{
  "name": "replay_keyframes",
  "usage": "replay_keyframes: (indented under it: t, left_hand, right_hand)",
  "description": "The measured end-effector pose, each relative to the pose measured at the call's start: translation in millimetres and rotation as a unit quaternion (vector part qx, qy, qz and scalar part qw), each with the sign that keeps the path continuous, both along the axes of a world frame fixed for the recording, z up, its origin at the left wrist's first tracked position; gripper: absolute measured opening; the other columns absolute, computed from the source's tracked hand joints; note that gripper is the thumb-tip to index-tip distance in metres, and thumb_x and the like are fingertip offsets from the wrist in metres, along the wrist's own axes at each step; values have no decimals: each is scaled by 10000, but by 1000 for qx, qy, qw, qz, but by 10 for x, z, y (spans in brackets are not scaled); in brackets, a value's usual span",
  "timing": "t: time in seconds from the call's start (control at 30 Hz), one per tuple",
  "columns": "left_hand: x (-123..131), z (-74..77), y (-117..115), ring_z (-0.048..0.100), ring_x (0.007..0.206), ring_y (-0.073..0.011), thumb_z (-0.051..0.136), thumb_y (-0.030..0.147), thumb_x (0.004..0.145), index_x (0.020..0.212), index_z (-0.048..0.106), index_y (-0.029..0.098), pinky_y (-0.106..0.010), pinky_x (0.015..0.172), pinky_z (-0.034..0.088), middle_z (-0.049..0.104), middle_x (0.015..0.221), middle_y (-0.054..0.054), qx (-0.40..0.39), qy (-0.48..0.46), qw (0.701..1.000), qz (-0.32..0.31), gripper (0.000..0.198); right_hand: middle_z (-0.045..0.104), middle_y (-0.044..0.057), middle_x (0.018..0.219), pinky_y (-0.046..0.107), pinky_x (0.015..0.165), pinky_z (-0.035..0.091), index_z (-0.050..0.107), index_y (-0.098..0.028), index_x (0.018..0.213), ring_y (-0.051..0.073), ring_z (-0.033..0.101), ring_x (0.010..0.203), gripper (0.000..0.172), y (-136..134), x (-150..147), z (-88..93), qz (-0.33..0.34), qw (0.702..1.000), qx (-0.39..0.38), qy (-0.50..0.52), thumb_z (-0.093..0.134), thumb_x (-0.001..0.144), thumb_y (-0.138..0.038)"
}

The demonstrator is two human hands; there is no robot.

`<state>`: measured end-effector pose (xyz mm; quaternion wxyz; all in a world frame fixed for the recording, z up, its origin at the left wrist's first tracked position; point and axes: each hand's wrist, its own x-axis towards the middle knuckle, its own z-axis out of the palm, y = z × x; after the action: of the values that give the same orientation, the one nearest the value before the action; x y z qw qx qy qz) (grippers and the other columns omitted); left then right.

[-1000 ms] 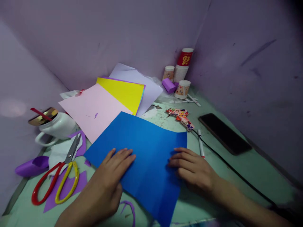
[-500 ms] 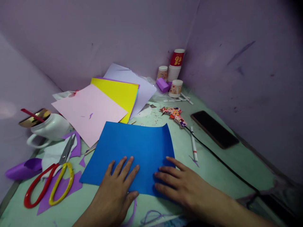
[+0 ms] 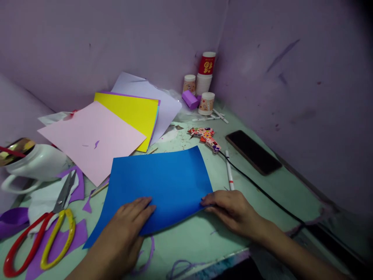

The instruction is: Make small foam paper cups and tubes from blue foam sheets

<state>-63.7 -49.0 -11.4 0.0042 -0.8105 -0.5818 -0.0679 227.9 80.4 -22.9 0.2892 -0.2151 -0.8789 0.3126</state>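
A blue sheet of paper (image 3: 163, 182) lies on the pale green table (image 3: 204, 237) in front of me. My left hand (image 3: 125, 229) rests flat on its near left part, fingers stretched out together. My right hand (image 3: 230, 208) is at the sheet's near right corner, fingers curled and pinching that corner, which is slightly lifted. A pink sheet (image 3: 90, 136) lies behind the blue one, over a yellow sheet (image 3: 131, 111) and a pale lilac sheet (image 3: 145, 93).
Red and yellow scissors (image 3: 43, 233) lie at the left on purple scraps, beside a white jug (image 3: 32, 163). A patterned glue gun (image 3: 205, 137), its black cable (image 3: 262, 190), a white pen (image 3: 229, 171) and a phone (image 3: 252, 151) lie at the right. Paper cups (image 3: 204, 81) stand in the corner.
The blue sheet has turned and shifted on the table. My right hand has gone from lying flat on it to pinching its near right corner. My left hand stays pressed on it.
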Motion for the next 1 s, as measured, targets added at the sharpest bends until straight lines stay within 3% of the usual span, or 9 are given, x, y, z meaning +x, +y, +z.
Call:
replay_keyframes:
  t: [0.1, 0.23, 0.3, 0.4, 0.53, 0.7, 0.77, 0.87, 1.0]
  left_hand:
    - [-272, 146, -18, 622, 1125, -228, 411, 134, 740, 1191, 606, 286, -404, 912, 544, 635, 1267, -21, 3, -46, 999, 25, 514]
    - [-553, 338, 27, 715, 902, -173, 569, 300, 786, 1004, 714, 351, -217, 785, 567, 738, 1034, 43, -51, -174, 981, 66, 267]
    - [-610, 353, 58, 725, 843, -163, 596, 427, 790, 921, 739, 381, -188, 765, 557, 755, 956, 64, -93, -235, 959, 130, 200]
    - [-618, 306, 104, 728, 800, -191, 585, 565, 752, 839, 759, 362, -207, 713, 569, 767, 876, 51, -126, -269, 922, 250, 280]
    - [-548, 308, 220, 695, 639, -217, 590, 633, 654, 687, 747, 292, -245, 524, 531, 747, 699, 22, -184, -262, 870, 374, 377]
    - [-352, 385, 412, 636, 570, -226, 517, 636, 550, 607, 688, 245, -301, 516, 492, 682, 581, -9, -105, -240, 799, 541, 431]
    - [-300, 371, 448, 607, 541, -216, 510, 629, 544, 616, 663, 236, -305, 508, 478, 650, 552, -10, -96, -239, 785, 563, 428]
    - [-307, 313, 435, 608, 564, -203, 520, 632, 588, 675, 662, 237, -295, 524, 480, 658, 592, -2, -115, -244, 787, 555, 428]
    - [-352, 256, 390, 602, 552, -197, 535, 638, 618, 694, 663, 243, -286, 502, 476, 657, 592, 5, -122, -255, 790, 544, 422]
  right_hand:
    - [734, 34, 780, 223, 674, 540, 669, -170, 900, 134, 694, 706, 129, 28, -29, 45, -18, 999, -28, -7, 540, 891, -173]
    - [711, 0, 696, 189, 556, 499, 670, -174, 857, 104, 642, 553, 99, 51, -47, 87, -78, 995, -61, 3, 572, 874, -179]
    - [717, 1, 723, 193, 529, 496, 663, -181, 903, 109, 637, 541, 82, 48, -47, 76, -120, 991, -59, 12, 592, 865, -195]
    - [726, 22, 854, 211, 593, 529, 630, -202, 1024, 133, 677, 670, 179, 38, -45, 30, -165, 986, -23, 33, 601, 852, -162]
    - [687, 31, 877, 237, 685, 542, 610, -211, 998, 139, 667, 778, 196, 65, -74, -2, -159, 986, -3, 56, 557, 856, -87]
    - [663, 39, 869, 243, 704, 534, 630, -199, 935, 135, 655, 807, 148, 130, -139, 6, -155, 987, -28, 22, 542, 874, -96]
    - [653, 53, 912, 258, 720, 538, 634, -196, 956, 142, 655, 832, 158, 133, -147, 3, -164, 986, -20, 5, 525, 884, -106]
    - [618, 93, 1061, 314, 771, 549, 619, -198, 1020, 186, 649, 935, 151, 111, -129, 10, -166, 986, -10, -31, 565, 880, -191]
    - [540, 125, 1241, 378, 824, 554, 542, -223, 1154, 250, 610, 1071, 369, 81, -96, 29, -145, 986, -15, -79, 662, 819, -320]
